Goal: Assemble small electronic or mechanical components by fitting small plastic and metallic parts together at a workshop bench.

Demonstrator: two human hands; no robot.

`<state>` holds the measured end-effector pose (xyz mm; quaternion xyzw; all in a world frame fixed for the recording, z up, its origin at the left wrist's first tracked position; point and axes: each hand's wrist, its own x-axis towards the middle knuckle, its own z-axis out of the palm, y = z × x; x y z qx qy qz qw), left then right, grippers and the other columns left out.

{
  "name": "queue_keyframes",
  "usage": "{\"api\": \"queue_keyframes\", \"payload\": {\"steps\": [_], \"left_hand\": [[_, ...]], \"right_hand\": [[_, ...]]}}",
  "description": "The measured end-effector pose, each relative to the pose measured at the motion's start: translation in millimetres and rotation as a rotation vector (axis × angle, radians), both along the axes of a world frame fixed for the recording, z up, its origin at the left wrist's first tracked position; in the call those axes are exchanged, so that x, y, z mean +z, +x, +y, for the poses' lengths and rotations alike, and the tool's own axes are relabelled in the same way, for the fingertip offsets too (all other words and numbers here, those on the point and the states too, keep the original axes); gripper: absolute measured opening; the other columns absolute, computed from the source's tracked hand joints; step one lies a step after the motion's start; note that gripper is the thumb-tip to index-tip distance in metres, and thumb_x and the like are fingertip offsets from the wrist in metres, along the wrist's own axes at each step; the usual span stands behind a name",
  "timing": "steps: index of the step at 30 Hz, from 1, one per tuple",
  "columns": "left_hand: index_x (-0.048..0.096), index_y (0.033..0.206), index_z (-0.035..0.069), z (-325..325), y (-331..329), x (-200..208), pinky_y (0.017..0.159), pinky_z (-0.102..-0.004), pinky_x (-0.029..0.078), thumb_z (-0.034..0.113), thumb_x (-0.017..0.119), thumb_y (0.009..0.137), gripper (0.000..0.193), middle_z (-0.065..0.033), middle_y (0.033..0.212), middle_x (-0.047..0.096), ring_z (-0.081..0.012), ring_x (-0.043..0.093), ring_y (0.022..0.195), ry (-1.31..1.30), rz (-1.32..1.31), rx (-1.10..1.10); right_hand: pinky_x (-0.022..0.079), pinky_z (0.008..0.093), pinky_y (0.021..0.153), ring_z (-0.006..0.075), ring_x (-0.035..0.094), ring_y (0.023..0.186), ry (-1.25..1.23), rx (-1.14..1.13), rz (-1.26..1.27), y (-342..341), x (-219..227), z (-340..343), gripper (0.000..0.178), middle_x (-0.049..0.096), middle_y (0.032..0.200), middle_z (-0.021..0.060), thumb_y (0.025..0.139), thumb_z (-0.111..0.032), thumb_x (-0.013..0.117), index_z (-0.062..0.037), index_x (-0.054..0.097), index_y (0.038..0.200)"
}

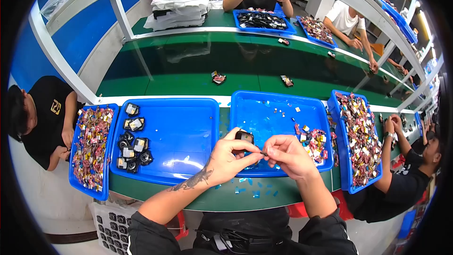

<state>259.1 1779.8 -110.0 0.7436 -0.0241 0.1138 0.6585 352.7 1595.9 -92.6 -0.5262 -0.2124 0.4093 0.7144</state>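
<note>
My left hand (225, 158) is closed around a small black square-faced device (245, 136), whose dark face shows above the fingers. The thumb and forefinger of that hand meet the pinched fingertips of my right hand (291, 157). Between the fingertips is a tiny dark piece, too small to name. Both hands are above the near part of a blue tray (271, 95), which holds loose small wired parts (312, 145) on its right side and scattered bits of blue film.
To the left, another blue tray (188, 106) holds several black devices (134, 150). Trays heaped with wired parts (92, 146) (361, 137) flank both. Blue film scraps (256, 193) lie on the green table edge. A green conveyor (174, 78) runs behind, below white frame bars. Co-workers sit around.
</note>
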Motion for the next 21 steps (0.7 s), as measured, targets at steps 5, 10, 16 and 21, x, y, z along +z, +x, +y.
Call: {"api": "queue_keyframes", "payload": {"steps": [5, 10, 16, 21], "left_hand": [[0.073, 0.086, 0.004, 2.2, -3.2, -0.2, 0.064, -0.0227, 0.042, 0.007, 0.079, 0.074, 0.013, -0.0049, 0.095, 0.056, -0.0083, 0.051, 0.075, 0.06, 0.025, 0.043], [0.072, 0.085, 0.003, -1.4, -3.6, 0.0, 0.064, -0.0228, 0.042, 0.008, 0.079, 0.075, 0.013, -0.0054, 0.095, 0.055, -0.0081, 0.05, 0.075, 0.054, 0.028, 0.046], [0.073, 0.087, 0.003, -0.7, -4.5, -5.0, 0.063, -0.0227, 0.044, 0.006, 0.078, 0.075, 0.014, -0.0067, 0.096, 0.055, -0.009, 0.051, 0.073, 0.049, -0.024, 0.036], [0.073, 0.086, 0.005, -6.1, -6.9, -4.8, 0.066, -0.0276, 0.05, 0.009, 0.08, 0.072, 0.016, -0.0095, 0.096, 0.057, -0.0163, 0.06, 0.078, 0.303, -0.264, 0.188]], "right_hand": [[0.042, 0.0223, 0.063, 0.0066, 0.049, 0.07, -0.153, 0.077, -0.178, -4.5, 3.1, 5.2, 0.018, 0.055, 0.079, -0.0004, 0.096, -0.02, 0.056, -0.0032, 0.057, 0.091], [0.04, 0.0226, 0.064, 0.0071, 0.046, 0.071, -0.213, 0.011, -0.366, -9.9, -3.8, 4.0, 0.016, 0.05, 0.078, -0.0018, 0.1, -0.018, 0.048, -0.0037, 0.052, 0.095], [0.038, 0.024, 0.064, 0.0085, 0.041, 0.07, -0.082, 0.153, 0.004, -9.8, 0.2, 0.5, 0.02, 0.046, 0.081, -0.0013, 0.101, -0.023, 0.047, -0.0031, 0.05, 0.099], [0.036, 0.024, 0.062, 0.0086, 0.039, 0.069, -0.102, 0.083, 0.028, -12.4, -1.9, 1.7, 0.023, 0.045, 0.08, -0.0008, 0.1, -0.026, 0.05, -0.0029, 0.05, 0.099]]}}
